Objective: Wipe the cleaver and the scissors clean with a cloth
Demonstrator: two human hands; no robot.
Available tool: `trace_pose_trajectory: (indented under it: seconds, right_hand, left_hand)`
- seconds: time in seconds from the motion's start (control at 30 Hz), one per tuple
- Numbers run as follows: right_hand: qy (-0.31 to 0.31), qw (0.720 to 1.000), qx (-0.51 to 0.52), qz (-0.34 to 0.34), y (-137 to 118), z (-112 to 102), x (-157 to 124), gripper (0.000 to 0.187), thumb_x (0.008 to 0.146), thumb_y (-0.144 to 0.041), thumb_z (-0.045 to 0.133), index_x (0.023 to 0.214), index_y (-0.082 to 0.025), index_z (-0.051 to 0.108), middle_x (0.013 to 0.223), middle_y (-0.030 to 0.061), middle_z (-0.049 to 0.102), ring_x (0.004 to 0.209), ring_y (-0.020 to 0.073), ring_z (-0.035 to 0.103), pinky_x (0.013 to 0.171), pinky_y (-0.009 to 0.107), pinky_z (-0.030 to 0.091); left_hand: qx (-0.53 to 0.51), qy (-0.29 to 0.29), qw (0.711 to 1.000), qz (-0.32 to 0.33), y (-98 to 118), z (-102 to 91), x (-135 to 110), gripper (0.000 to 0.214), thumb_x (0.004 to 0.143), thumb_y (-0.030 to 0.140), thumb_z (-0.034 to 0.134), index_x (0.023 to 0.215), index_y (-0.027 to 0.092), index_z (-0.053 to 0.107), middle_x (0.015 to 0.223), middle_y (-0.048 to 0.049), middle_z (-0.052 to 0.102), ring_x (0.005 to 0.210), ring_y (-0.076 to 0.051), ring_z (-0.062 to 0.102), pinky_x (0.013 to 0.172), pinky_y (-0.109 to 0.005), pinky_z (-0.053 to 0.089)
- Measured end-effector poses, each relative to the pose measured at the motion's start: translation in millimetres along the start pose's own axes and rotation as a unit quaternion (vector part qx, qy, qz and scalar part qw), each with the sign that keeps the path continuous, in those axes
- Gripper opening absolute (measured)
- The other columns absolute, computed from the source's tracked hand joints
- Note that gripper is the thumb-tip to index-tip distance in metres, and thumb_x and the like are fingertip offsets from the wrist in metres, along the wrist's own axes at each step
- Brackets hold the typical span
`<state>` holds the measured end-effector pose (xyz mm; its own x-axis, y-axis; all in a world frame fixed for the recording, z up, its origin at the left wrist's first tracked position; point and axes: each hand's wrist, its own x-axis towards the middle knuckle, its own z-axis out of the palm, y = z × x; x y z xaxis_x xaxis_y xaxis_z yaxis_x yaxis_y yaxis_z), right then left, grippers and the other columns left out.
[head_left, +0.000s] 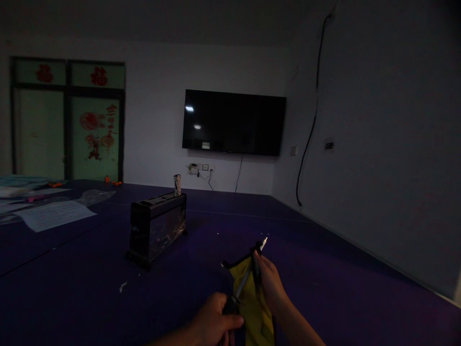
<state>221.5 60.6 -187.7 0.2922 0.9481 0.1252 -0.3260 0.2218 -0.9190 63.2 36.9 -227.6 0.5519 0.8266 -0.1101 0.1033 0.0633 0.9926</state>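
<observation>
My left hand (212,319) is closed round the dark handle of a knife (240,286), whose thin blade points up and to the right. My right hand (271,283) pinches the top edge of a yellow pouch with black trim (254,307) at its upper corner. The blade lies against or inside the pouch's opening; the dim light hides which. A small white tag (264,243) sticks up from the pouch corner above my right fingers.
A dark toaster-like box (156,226) stands on the purple table (108,288), a small patterned cylinder (177,185) behind it. Papers and plastic (54,211) lie at far left. A black TV (233,122) hangs on the wall; the right wall runs close by.
</observation>
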Motion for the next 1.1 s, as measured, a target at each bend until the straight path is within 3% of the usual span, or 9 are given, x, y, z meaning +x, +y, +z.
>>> trace_pose_trajectory:
  seconds: [0.23,0.63,1.1]
  right_hand:
    - [0.019,1.000,-0.004,-0.015,-4.2,-7.6,5.3,0.039,0.061,-0.053,0.067,0.073,-0.017,0.062,0.058,-0.0006,0.062,0.050,0.0148,0.057,0.049,0.024,0.043]
    - [0.021,0.999,-0.026,-0.026,-3.8,-2.8,2.7,0.041,0.059,-0.055,0.067,0.074,-0.017,0.062,0.060,-0.0004,0.062,0.057,0.0172,0.059,0.054,0.025,0.044]
    - [0.005,0.999,-0.040,-0.016,-7.5,6.0,-6.7,0.043,0.060,-0.057,0.066,0.073,-0.016,0.062,0.058,0.0001,0.061,0.056,0.0165,0.057,0.052,0.025,0.042]
  left_hand:
    - [0.008,-0.003,1.000,0.007,1.7,0.0,-0.9,0.032,0.058,0.036,0.064,0.074,0.013,0.050,0.041,0.0046,0.048,0.031,-0.007,0.040,0.031,-0.018,0.028]
    - [0.051,0.021,0.998,-0.009,16.8,2.7,-9.6,0.006,0.062,0.013,0.056,0.065,0.014,0.050,0.042,0.0062,0.048,0.033,-0.005,0.038,0.035,-0.017,0.027]
    - [0.039,0.046,0.998,-0.022,12.8,2.4,-7.4,0.018,0.063,0.019,0.062,0.075,0.014,0.049,0.045,0.0060,0.048,0.036,-0.007,0.041,0.038,-0.018,0.028]
